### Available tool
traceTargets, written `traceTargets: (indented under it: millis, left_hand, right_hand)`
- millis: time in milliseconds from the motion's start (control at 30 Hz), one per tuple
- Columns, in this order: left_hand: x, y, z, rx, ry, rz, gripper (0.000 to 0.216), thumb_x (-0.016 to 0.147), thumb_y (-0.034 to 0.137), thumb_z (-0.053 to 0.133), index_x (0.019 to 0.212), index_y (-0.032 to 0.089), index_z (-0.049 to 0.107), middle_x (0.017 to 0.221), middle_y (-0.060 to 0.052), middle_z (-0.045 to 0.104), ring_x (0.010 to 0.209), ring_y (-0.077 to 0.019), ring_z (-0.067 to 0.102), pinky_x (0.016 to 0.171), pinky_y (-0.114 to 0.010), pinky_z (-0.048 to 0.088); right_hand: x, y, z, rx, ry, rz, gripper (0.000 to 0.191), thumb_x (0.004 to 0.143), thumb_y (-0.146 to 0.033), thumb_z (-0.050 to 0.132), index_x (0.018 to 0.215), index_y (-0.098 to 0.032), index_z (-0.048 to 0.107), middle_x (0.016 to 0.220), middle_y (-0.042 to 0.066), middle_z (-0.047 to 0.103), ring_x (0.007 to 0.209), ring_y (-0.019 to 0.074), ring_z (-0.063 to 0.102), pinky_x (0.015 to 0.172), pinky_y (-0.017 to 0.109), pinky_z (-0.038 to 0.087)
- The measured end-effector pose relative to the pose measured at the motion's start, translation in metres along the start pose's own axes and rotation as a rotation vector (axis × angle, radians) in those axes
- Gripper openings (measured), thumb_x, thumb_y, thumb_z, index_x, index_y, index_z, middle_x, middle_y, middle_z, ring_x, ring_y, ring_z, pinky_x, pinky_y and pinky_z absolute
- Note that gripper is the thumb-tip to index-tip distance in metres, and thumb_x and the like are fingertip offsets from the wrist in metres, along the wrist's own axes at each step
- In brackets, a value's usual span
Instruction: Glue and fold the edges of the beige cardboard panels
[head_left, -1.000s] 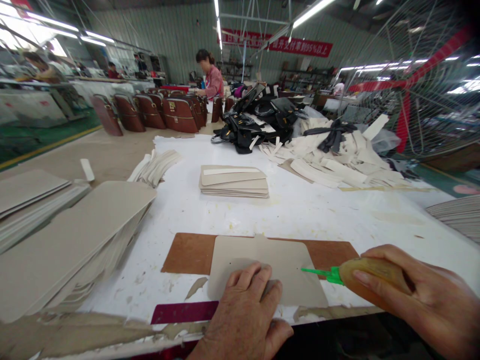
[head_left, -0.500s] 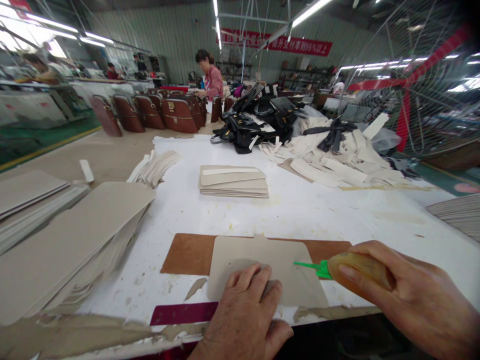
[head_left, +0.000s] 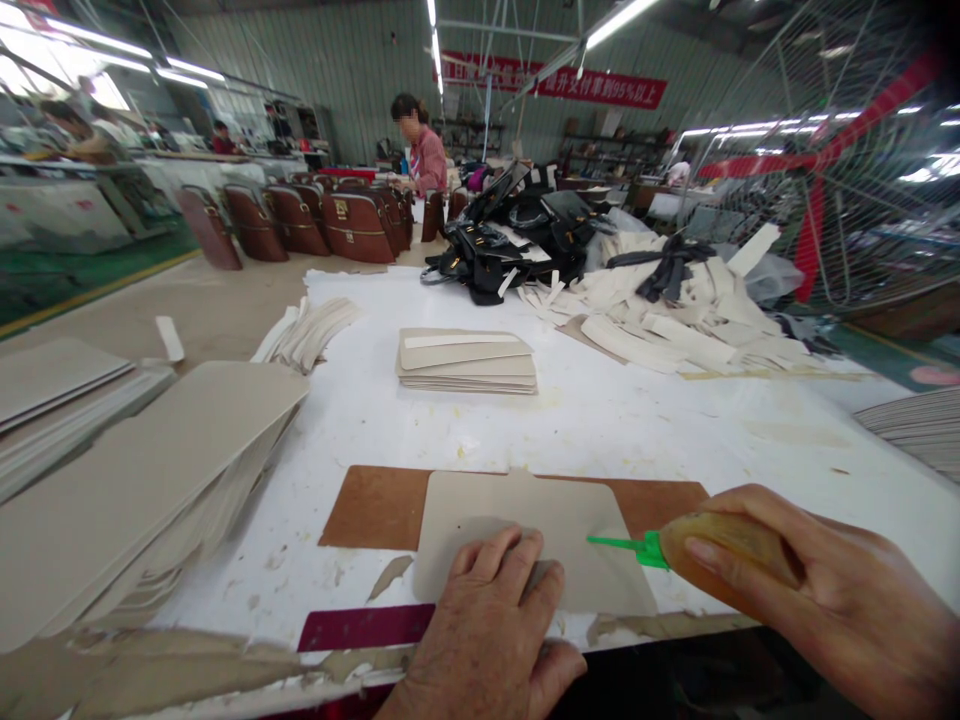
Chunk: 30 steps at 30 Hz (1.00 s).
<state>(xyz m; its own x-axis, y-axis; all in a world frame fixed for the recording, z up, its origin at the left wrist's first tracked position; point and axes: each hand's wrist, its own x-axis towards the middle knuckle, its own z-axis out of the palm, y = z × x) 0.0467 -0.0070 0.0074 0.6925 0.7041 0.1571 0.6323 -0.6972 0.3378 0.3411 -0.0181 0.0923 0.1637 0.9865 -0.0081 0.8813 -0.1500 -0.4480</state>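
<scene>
op: two hands in my view, both my own. my left hand lies flat, fingers together, pressing the near edge of the pale grey card panel with rounded corners. my right hand has its fingers clamped on the amber squeeze bottle with the green nozzle, tip at the panel's right edge.

obs: where does the panel sit?

op: near the front edge of the white worktop, on one brown fibreboard sheet, overlapping its middle.

obs: what worries you?

op: i judge a hard squeeze could flood glue past the panel's edge onto the brown sheet. if my left hand eases, the panel could skid under the nozzle. my left fingertips are near the glue line and could smear it.

obs: counts?

op: one panel under work, one bottle, one brown sheet, one dark red strip at the front. one small stack of grey panels mid-worktop, one large leaning stack at left; sheets within too many to count. several brown bags stand far back; exact number unclear.
</scene>
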Motion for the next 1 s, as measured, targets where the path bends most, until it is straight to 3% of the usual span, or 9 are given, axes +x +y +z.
traceTargets:
  millis: [267, 533, 733, 1000]
  left_hand:
    - [0.001, 0.001, -0.001, -0.001, 0.004, 0.005, 0.056, 0.106, 0.06, 0.058, 0.144, 0.019, 0.063, 0.155, -0.016, 0.061, 0.142, -0.0404, 0.055, 0.109, -0.062, 0.055]
    - [0.0, -0.001, 0.001, -0.004, 0.03, 0.005, 0.056, 0.106, 0.06, 0.06, 0.144, 0.02, 0.063, 0.155, -0.015, 0.06, 0.142, -0.0392, 0.053, 0.11, -0.06, 0.053]
    - [-0.001, 0.0, 0.001, -0.009, 0.058, 0.011, 0.053, 0.105, 0.058, 0.062, 0.143, 0.02, 0.064, 0.154, -0.015, 0.061, 0.141, -0.0378, 0.053, 0.111, -0.057, 0.052]
    - [0.0, -0.001, 0.001, -0.016, 0.029, 0.009, 0.054, 0.104, 0.056, 0.065, 0.143, 0.02, 0.063, 0.154, -0.015, 0.06, 0.142, -0.0386, 0.052, 0.111, -0.059, 0.052]
  right_hand:
    - [0.008, -0.005, 0.001, -0.026, 0.027, 0.057, 0.068, 0.073, -0.098, 0.057, 0.09, -0.035, 0.073, 0.076, -0.002, 0.074, 0.068, 0.0275, 0.069, 0.062, 0.042, 0.053]
    - [-0.002, 0.011, -0.002, -0.046, 0.025, 0.015, 0.06, 0.082, -0.093, 0.059, 0.092, -0.034, 0.07, 0.073, -0.004, 0.071, 0.064, 0.0243, 0.066, 0.058, 0.038, 0.051]
    - [-0.005, 0.008, 0.001, -0.017, -0.023, 0.028, 0.058, 0.084, -0.091, 0.059, 0.095, -0.035, 0.072, 0.08, -0.003, 0.074, 0.07, 0.0239, 0.068, 0.06, 0.037, 0.054]
    - [0.002, 0.004, 0.006, 0.048, 0.075, 0.029, 0.062, 0.079, -0.092, 0.062, 0.097, -0.035, 0.075, 0.087, -0.001, 0.077, 0.075, 0.0277, 0.071, 0.064, 0.041, 0.057]
